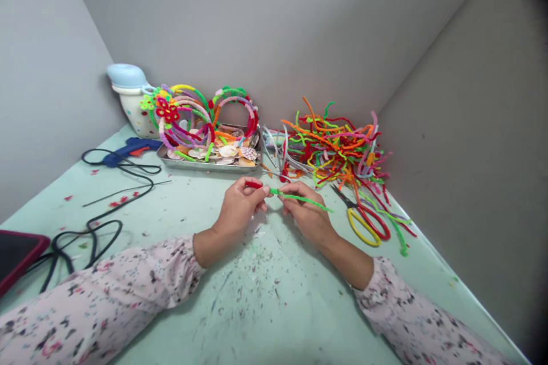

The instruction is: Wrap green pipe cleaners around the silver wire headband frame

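Close together over the middle of the table, both my hands are closed in a pinch. My left hand grips a red pipe cleaner piece, with a bright green part at its tip between the fingers. The fingers of my right hand are on a green pipe cleaner, whose loose end points out to the right. Green joins red between the two hands; fingers partly hide how it is wound. Nearest to my right hand lie scissors with one yellow and one red handle loop, blades slightly apart.
Behind my hands stands a metal tray of shells with pipe cleaner hoops. A heap of loose pipe cleaners lies at right. On the left are a blue glue gun, black cord, white cup and red-edged device.
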Demonstrator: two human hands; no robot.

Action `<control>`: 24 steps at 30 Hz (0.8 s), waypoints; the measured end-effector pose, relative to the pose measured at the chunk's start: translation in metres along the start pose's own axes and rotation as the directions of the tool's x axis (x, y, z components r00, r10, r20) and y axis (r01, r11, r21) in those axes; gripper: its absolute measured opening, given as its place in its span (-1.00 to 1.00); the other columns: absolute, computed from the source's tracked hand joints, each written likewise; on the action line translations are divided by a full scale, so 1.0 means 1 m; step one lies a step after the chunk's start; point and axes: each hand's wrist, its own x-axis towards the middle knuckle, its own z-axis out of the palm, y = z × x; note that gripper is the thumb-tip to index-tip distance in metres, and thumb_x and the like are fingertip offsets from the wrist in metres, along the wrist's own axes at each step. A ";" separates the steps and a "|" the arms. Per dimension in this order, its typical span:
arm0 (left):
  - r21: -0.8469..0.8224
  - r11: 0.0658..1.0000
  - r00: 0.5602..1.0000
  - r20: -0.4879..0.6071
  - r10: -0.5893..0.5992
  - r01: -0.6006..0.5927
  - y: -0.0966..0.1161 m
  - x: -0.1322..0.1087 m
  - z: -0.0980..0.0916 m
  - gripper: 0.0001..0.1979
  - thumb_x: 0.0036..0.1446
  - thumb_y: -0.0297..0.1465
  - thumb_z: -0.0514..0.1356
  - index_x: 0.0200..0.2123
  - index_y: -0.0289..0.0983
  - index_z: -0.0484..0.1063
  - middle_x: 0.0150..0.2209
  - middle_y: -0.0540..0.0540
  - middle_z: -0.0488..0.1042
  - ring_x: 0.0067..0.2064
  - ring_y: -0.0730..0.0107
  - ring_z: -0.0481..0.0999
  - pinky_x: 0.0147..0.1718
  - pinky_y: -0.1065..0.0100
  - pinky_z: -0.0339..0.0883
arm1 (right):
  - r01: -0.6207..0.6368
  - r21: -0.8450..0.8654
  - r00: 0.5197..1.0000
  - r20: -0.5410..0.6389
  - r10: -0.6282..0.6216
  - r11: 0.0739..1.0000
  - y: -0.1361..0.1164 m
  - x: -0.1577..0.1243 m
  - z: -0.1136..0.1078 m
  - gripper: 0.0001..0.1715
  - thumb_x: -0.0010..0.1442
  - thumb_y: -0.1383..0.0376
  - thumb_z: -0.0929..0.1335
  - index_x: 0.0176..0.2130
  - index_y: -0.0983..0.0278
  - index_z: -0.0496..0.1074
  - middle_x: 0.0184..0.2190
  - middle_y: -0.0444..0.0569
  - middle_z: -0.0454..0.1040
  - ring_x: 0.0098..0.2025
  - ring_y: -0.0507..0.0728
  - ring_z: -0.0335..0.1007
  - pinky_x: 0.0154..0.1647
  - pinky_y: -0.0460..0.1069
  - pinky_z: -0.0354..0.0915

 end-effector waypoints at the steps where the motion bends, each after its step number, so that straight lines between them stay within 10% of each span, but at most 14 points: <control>1: 0.002 1.000 1.000 0.000 0.004 -0.004 0.000 0.000 0.000 -0.70 -0.05 -0.31 0.32 -0.30 -0.27 0.29 -0.55 0.06 0.48 -0.63 0.58 0.37 -0.64 0.53 0.14 | -0.013 0.007 1.000 0.004 0.013 1.000 0.000 0.000 0.000 -0.86 0.08 0.31 0.35 -0.28 0.20 0.46 -0.57 -0.19 0.38 -0.54 0.03 0.28 -0.53 -0.09 0.16; 24: 0.088 0.987 0.989 0.074 0.125 -0.131 0.003 -0.002 -0.001 -0.80 -0.01 -0.43 0.25 -0.31 -0.26 0.26 -0.56 0.12 0.34 -0.57 0.59 0.32 -0.56 0.53 0.20 | -0.201 0.190 0.969 0.185 0.166 0.961 0.003 0.005 -0.003 -0.68 0.11 0.08 0.37 -0.35 0.30 0.46 -0.68 -0.18 0.34 -0.62 -0.01 0.21 -0.59 -0.10 0.05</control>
